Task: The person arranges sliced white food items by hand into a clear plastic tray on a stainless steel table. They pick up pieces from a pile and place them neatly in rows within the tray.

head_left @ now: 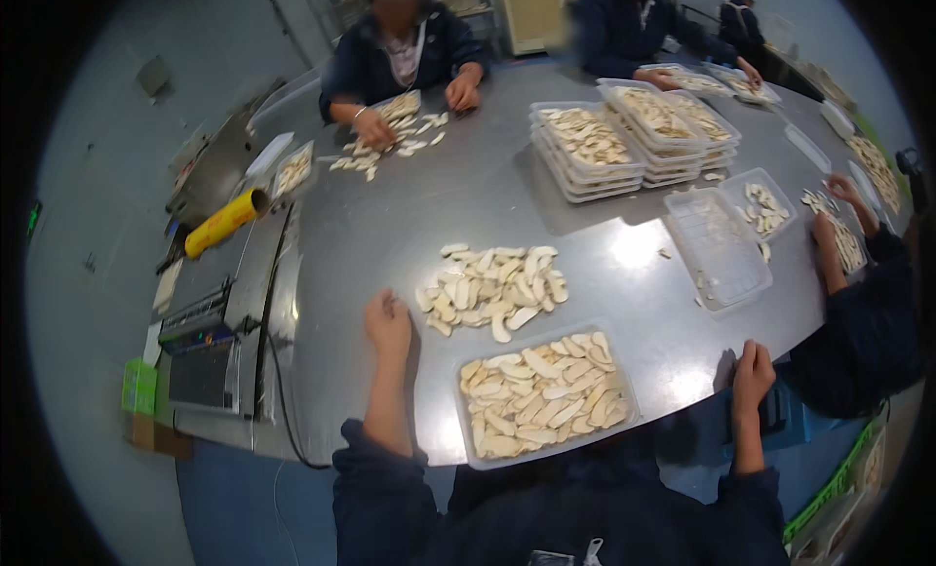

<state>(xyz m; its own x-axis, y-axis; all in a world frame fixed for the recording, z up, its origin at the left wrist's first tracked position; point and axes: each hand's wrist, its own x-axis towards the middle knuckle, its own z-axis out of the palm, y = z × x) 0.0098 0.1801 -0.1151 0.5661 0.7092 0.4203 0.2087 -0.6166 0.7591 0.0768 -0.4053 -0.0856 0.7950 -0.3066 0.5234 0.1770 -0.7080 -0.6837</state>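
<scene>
Loosely curled, my left hand (387,322) rests on the steel table, left of a loose pile of pale mushroom slices (497,285). It touches none of them, and no slice shows in its fingers. Between my arms, at the near edge, a clear plastic tray (632,395) holds a layer of similar slices (546,395). Off to the right of that tray, my right hand (754,373) is held closed by the table's edge, with nothing seen in it.
Stacked filled trays (590,147) stand at the far middle. An almost bare tray (720,249) lies to the right. Co-workers' hands (375,129) handle slices across the table and at right. A yellow tube (226,223) and a scale-like device (200,322) with a cable are at left.
</scene>
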